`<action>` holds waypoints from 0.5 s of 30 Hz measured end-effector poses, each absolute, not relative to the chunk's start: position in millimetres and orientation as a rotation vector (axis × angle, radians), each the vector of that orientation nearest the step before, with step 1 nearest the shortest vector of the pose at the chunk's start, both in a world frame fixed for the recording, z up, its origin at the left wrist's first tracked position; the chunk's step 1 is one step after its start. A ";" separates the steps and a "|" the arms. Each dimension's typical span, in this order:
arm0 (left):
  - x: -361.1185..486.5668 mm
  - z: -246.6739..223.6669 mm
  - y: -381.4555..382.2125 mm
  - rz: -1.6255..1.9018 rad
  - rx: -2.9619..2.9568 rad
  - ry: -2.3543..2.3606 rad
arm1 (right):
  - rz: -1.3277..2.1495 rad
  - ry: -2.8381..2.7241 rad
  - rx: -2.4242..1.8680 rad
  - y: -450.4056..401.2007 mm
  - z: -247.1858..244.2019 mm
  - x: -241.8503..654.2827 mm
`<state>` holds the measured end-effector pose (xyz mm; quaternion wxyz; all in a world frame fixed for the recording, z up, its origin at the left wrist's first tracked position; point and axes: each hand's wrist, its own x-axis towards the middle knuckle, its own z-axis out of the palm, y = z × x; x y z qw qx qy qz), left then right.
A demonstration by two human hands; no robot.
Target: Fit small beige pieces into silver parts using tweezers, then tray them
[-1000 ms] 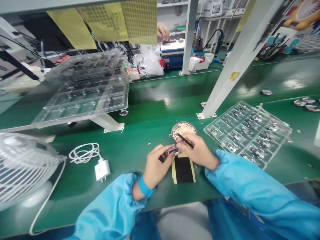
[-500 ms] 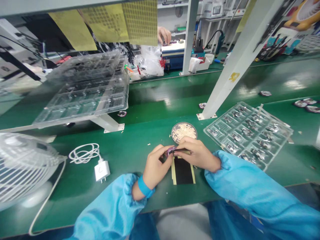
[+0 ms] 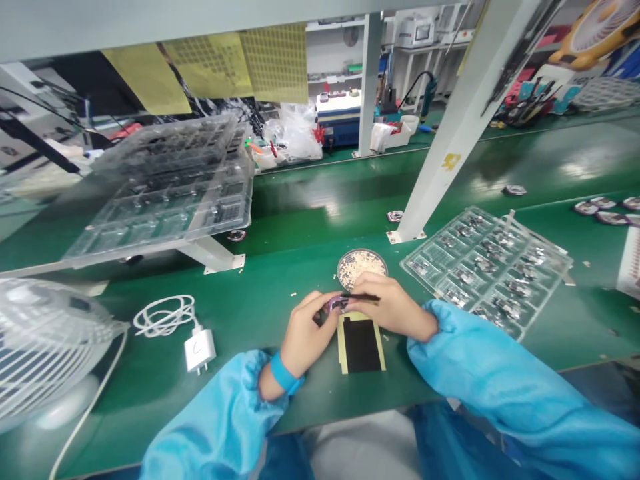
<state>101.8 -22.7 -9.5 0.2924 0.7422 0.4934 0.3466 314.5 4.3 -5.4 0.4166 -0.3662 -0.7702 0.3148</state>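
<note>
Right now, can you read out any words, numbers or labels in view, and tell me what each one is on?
"C": a single handwritten mark on the white charger plug.
Yellow sticker on the white post: too blurred to read.
Yellow sheets hanging from the shelf: a printed grid, too small to read.
Nothing legible on the clear parts tray.

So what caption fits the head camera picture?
Left hand pinches a small purple part; right hand holds dark tweezers to it.
</note>
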 end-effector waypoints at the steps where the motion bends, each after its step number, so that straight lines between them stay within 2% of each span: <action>1: 99.3 -8.3 -15.1 0.924 1.993 1.334 | 0.748 -1.920 -0.965 7.7 -2.3 318.8; 5: 84.9 0.7 47.5 0.920 2.031 1.482 | 0.510 -1.971 -1.227 18.2 6.9 339.6; 9: 84.9 10.3 127.5 0.692 2.081 1.763 | 0.414 -1.945 -1.316 19.1 9.5 349.3; 12: 113.8 11.8 162.2 0.632 2.150 1.819 | 0.402 -1.854 -1.291 18.9 13.3 351.4; 15: 165.9 7.5 176.0 0.569 2.266 1.682 | 0.414 -1.798 -1.238 21.3 19.5 356.4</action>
